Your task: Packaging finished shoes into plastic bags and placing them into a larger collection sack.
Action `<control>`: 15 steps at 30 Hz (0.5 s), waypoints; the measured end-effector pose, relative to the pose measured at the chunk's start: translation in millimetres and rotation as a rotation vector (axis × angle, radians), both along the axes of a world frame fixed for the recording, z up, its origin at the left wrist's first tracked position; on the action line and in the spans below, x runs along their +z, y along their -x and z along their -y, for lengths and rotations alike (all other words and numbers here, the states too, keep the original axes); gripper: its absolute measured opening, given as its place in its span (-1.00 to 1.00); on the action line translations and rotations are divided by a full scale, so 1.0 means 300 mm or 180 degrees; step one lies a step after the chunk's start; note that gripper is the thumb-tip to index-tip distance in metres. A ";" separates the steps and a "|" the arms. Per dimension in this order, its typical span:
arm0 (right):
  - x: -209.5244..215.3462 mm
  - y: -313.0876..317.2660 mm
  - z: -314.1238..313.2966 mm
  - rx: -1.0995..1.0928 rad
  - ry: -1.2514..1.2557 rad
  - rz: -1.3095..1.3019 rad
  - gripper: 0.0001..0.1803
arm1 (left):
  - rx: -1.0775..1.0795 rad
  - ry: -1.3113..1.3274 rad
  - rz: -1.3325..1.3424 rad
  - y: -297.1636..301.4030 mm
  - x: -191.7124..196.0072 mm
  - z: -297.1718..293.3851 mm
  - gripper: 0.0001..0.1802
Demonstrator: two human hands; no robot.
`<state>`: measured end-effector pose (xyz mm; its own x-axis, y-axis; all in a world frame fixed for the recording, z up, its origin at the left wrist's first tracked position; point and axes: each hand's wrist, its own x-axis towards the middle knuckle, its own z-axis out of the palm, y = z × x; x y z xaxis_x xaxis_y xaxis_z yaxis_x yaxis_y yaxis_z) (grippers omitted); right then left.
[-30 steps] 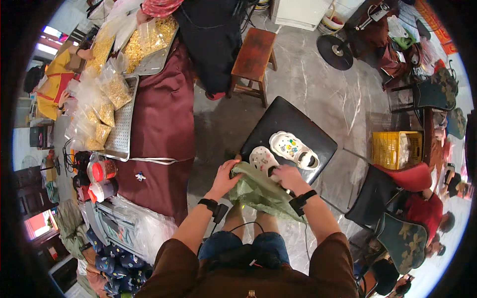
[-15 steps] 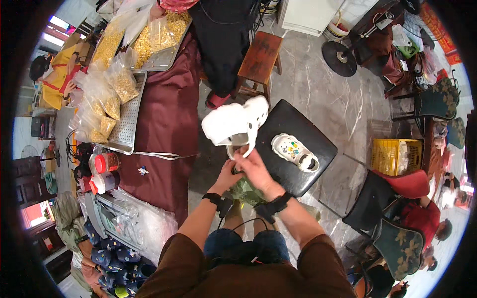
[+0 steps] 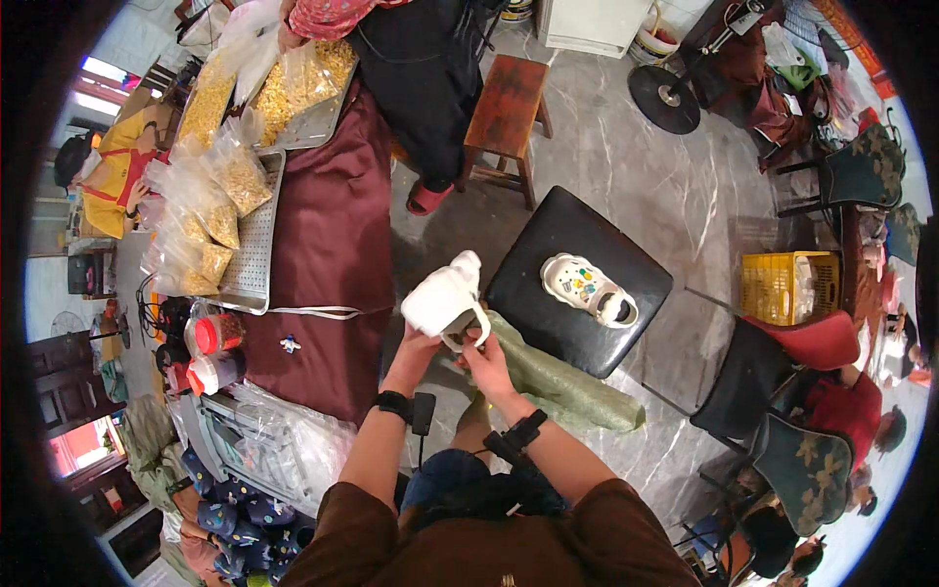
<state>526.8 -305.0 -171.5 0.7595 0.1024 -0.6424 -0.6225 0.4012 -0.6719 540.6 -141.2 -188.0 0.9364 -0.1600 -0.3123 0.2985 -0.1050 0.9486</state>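
A white clog is gripped from below by the left hand and the right hand, its heel strap hooked by the right fingers. It is now held lower and nearer the body than half a second ago. Beyond the fingertips, a second decorated clog lies on the black stool, and a green sack is draped just right of the right hand.

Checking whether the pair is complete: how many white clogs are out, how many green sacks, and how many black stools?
White clogs: 2, one held in both hands, one on the stool
Green sacks: 1
Black stools: 1
Total: 4
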 end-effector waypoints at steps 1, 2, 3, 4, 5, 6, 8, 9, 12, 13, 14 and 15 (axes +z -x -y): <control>-0.012 -0.003 0.009 -0.0035 0.0021 0.0004 -0.71 | 0.1065 0.2261 -0.1006 -0.047 0.059 0.058 -0.08; -0.014 -0.002 -0.010 -0.0193 0.0342 0.0153 -0.69 | 0.1081 0.2227 -0.0986 -0.069 0.082 0.062 -0.08; -0.023 -0.002 -0.017 -0.0364 0.0692 0.0296 -0.67 | 0.0866 0.1653 -0.0836 -0.091 0.088 0.073 0.00; -0.033 -0.003 -0.009 -0.0367 0.0690 0.0296 -0.67 | 0.0644 0.1084 -0.0686 -0.109 0.095 0.087 0.08; -0.045 -0.006 0.014 -0.0077 0.1111 0.0279 -0.60 | 0.0612 0.1139 -0.0572 -0.122 0.102 0.104 0.08; -0.050 -0.013 0.025 0.0225 0.1514 0.0267 -0.53 | 0.0614 0.1127 -0.0564 -0.131 0.085 0.103 0.08; -0.036 -0.009 0.034 0.0428 0.1674 0.0227 -0.44 | 0.0327 0.1094 -0.0050 -0.124 0.036 0.092 0.06; -0.053 -0.012 0.061 0.0811 0.2001 0.0006 -0.39 | 0.0151 0.0784 0.0106 -0.124 0.047 0.110 0.04; -0.077 -0.013 0.118 0.1308 0.2311 -0.0490 -0.31 | -0.0041 0.0725 0.0128 -0.154 -0.027 0.133 0.04; -0.072 -0.023 0.126 0.1565 0.2499 -0.0502 -0.41 | -0.0056 0.0727 0.0124 -0.164 -0.043 0.132 0.04; -0.067 -0.031 0.134 0.1820 0.2686 -0.0514 -0.49 | -0.0097 0.0501 0.0040 -0.179 -0.059 0.132 0.04; -0.054 -0.037 0.150 0.1795 0.2705 -0.0542 -0.49 | -0.0150 0.0297 -0.0050 -0.197 -0.067 0.146 0.03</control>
<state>538.0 -349.9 -187.5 0.6341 -0.1225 -0.7634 -0.6862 -0.5441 -0.4827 599.6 -185.1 -208.2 0.9222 -0.2328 -0.3087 0.3103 -0.0306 0.9501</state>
